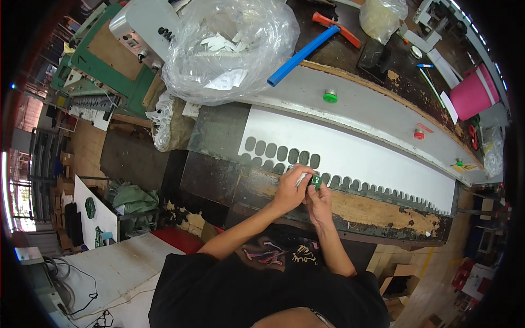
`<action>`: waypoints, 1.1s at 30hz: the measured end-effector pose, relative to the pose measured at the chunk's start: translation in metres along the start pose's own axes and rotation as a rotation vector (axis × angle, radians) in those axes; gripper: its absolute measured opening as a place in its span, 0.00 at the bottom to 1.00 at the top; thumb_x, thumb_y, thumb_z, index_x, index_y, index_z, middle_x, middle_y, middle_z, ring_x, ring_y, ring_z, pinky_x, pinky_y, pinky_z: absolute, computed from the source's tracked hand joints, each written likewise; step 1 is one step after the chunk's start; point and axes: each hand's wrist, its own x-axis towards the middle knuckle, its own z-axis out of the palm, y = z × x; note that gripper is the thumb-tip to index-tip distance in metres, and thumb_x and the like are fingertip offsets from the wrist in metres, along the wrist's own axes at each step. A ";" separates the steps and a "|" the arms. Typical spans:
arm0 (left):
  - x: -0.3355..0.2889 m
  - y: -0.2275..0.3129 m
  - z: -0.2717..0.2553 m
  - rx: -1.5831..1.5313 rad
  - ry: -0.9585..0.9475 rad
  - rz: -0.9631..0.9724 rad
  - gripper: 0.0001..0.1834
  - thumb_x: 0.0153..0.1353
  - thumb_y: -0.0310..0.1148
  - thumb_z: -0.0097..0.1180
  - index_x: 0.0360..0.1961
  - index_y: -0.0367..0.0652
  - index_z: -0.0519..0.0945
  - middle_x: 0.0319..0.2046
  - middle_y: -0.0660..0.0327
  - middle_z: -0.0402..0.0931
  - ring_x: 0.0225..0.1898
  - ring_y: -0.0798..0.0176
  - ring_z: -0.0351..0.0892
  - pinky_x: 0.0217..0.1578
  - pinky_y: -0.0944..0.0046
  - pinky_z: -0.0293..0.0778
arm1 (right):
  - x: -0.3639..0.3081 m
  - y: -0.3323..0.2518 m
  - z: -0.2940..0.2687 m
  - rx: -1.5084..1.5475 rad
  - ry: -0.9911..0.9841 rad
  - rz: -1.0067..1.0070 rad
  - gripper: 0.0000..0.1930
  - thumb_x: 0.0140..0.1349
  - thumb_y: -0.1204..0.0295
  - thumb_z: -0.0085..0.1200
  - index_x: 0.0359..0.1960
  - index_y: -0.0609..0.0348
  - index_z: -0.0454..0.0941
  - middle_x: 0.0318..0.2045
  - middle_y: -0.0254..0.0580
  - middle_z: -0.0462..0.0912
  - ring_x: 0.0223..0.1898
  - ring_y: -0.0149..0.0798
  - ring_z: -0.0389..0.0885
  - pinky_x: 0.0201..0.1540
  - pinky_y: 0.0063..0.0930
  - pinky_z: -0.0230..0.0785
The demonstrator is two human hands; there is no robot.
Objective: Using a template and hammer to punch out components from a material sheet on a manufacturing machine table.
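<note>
My left hand [291, 191] and my right hand [320, 205] meet at the front edge of a white sheet [350, 150]. A small dark green piece with light marks [315, 180], possibly a cutting die, is between the fingers of my right hand. In the closed fingers of my left hand is a thin white piece [301, 177], right beside the green piece. Oval holes run in rows across the sheet's left part, and half-oval notches line its near edge. The sheet lies on a dark worn bed, seen through the holes.
Behind the sheet runs a grey machine beam with a green button [330, 97] and a red button [419, 134]. A clear plastic bag [229, 60] with white pieces stands at the far left. Beyond the beam are a blue-handled hammer [303, 54] and a pink bucket [473, 95].
</note>
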 end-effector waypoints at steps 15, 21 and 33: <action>0.055 0.041 -0.032 0.186 0.060 0.124 0.12 0.75 0.32 0.51 0.50 0.38 0.81 0.26 0.64 0.78 0.28 0.73 0.73 0.30 0.67 0.69 | 0.022 -0.040 0.041 0.047 -0.082 -0.247 0.20 0.73 0.69 0.58 0.63 0.63 0.74 0.53 0.39 0.83 0.58 0.40 0.82 0.62 0.35 0.76; 0.040 0.031 -0.026 0.266 0.014 0.128 0.11 0.63 0.34 0.67 0.43 0.39 0.85 0.24 0.57 0.80 0.25 0.60 0.79 0.30 0.60 0.73 | 0.016 -0.031 0.034 -0.002 -0.025 -0.195 0.19 0.73 0.70 0.58 0.63 0.61 0.75 0.54 0.34 0.82 0.50 0.25 0.81 0.53 0.24 0.76; 0.089 0.075 -0.117 0.298 0.613 0.424 0.09 0.65 0.29 0.64 0.42 0.34 0.81 0.31 0.60 0.81 0.34 0.66 0.78 0.38 0.63 0.75 | 0.036 -0.036 0.021 -0.094 0.193 -0.227 0.11 0.73 0.70 0.58 0.52 0.61 0.78 0.48 0.37 0.84 0.46 0.31 0.85 0.50 0.29 0.81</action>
